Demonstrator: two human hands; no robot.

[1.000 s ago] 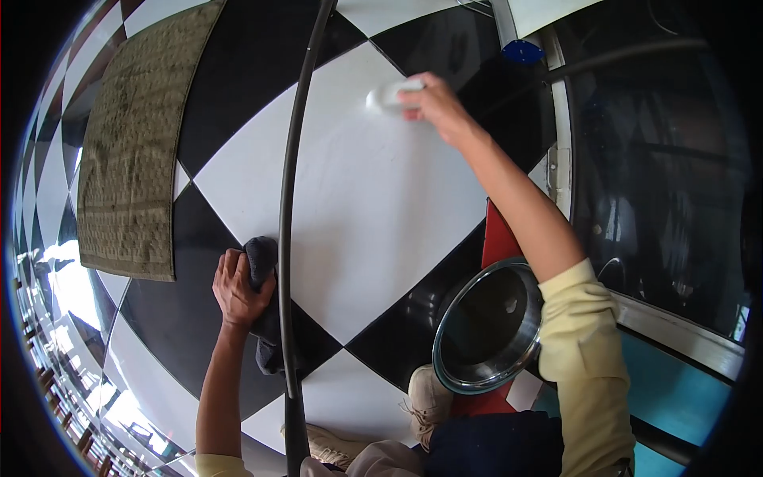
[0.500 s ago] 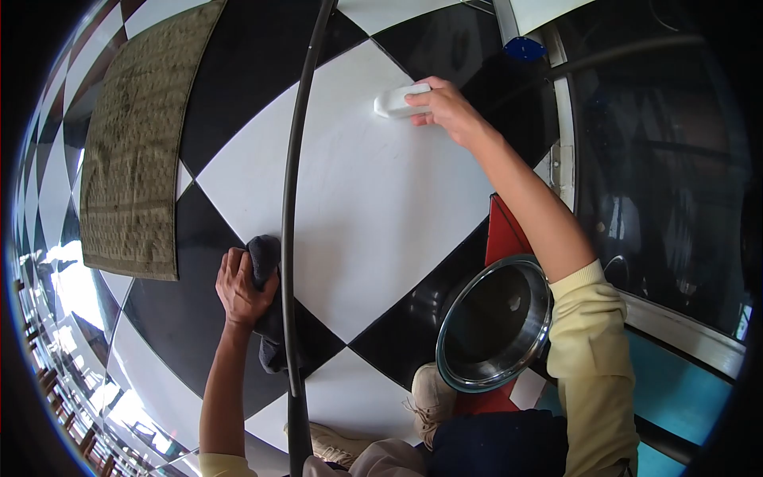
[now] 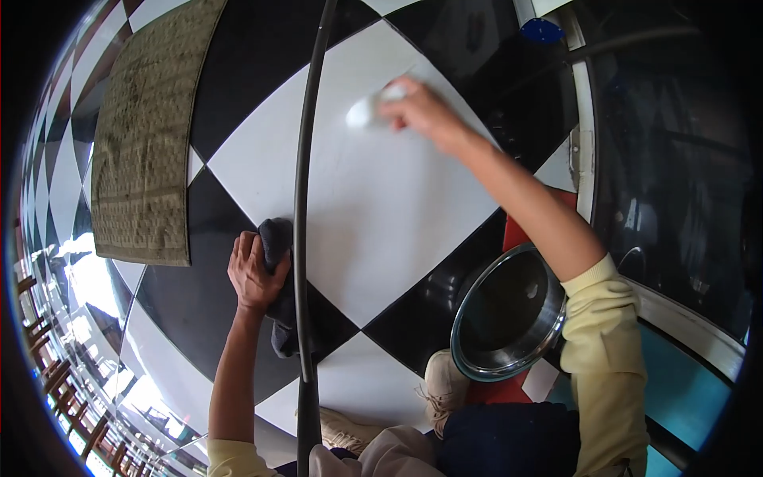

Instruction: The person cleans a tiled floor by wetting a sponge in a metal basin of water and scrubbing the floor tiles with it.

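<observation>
My left hand [image 3: 256, 274] is closed around a bunched dark grey cloth [image 3: 276, 238] on a black floor tile; the cloth's lower end trails toward my shoes. In my right hand [image 3: 423, 111] is a small white block [image 3: 364, 113], held at the far part of a large white tile [image 3: 381, 215]. Motion blurs that hand and the block, so I cannot tell exactly what the block is. Beside my right forearm stands a round metal basin [image 3: 465, 350] with dark-looking liquid inside; the sleeve covers part of its rim.
A long dark pole [image 3: 303, 191] crosses the view between my hands. To the left lies a brown woven mat [image 3: 147, 143]. On the right runs a pale metal frame [image 3: 584, 119] beside dark glass, with a blue object [image 3: 542, 30] near its top. My shoes [image 3: 445, 385] are below.
The right hand has moved left across the white tile with the block. The whole view has shifted slightly; the left hand keeps its hold on the cloth.
</observation>
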